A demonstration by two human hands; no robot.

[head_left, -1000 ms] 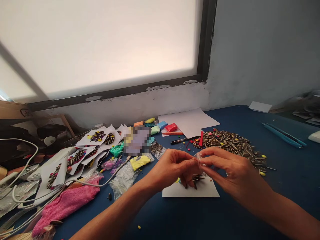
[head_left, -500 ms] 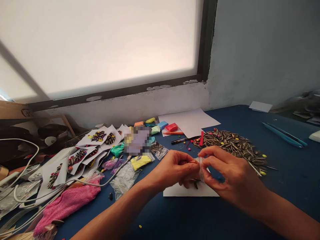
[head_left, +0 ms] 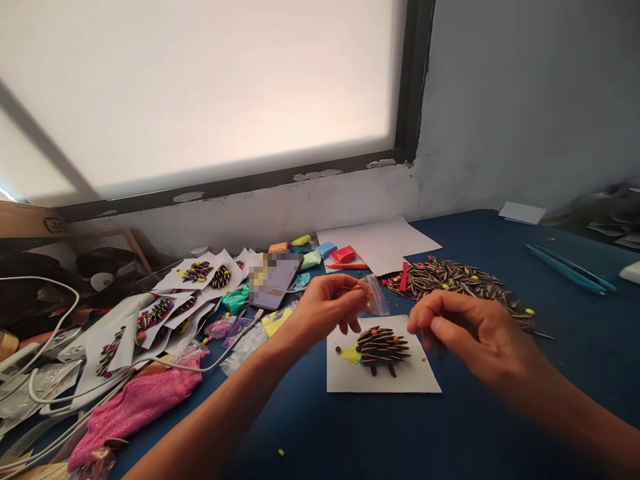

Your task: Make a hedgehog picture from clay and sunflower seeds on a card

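One clear bag (head_left: 379,298) is pinched in the left hand (head_left: 333,300), at eleven o'clock from the seed hedgehog (head_left: 383,347) on its white card (head_left: 345,379). The right hand (head_left: 465,327), at two o'clock, curls, perhaps around nothing; one cannot tell. Dipping too low could knock spines off.

Sunflower-seed hedgehog (head_left: 384,348): black spines (head_left: 395,341) with cream stripes, yellow face (head_left: 351,355), black nose (head_left: 338,349), orange dots (head_left: 375,332). Card (head_left: 345,381) white. Plastic bag (head_left: 379,299) clear. Tabletop (head_left: 320,427) navy. Seed pile (head_left: 463,279) black-and-cream striped. Cloth (head_left: 135,407) pink.

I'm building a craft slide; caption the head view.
The left hand holds a small clear bag near a spiny seed figure on white paper.
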